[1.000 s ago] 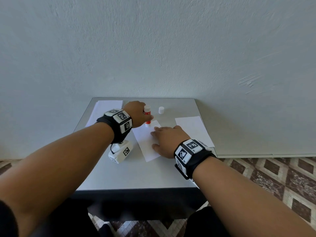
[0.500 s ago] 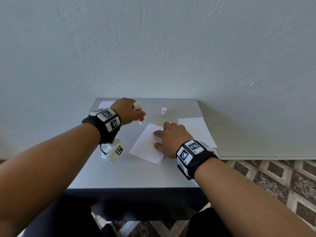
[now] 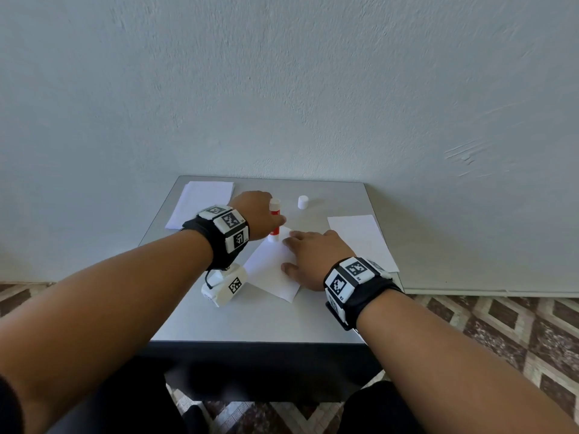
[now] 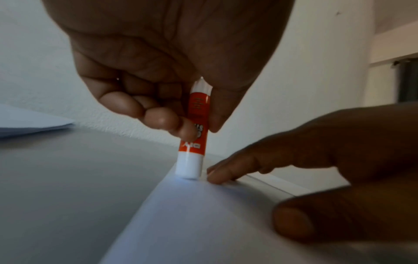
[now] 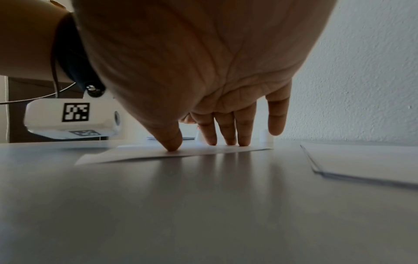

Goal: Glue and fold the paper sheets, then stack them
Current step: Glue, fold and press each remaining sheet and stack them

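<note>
Glue stick on the sheet's far corner

The left hand (image 3: 255,214) pinches the upright glue stick (image 4: 192,142), its tip on the middle paper sheet (image 3: 272,270) near the table (image 3: 250,321) centre; the right hand (image 3: 313,258), fingers spread, presses the sheet flat.

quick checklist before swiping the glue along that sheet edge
1. Cap off: white cap stands apart on the table: ok.
2. Left hand grips glue stick: ok.
3. Stick tip touching the middle sheet at its far corner: ok.
4. Right hand presses the sheet flat, fingers straight: ok.
5. Glue actually extended from the tube: cannot tell.
6. Right fingertips out of the stick's path: not ok, very close beside it.
</note>
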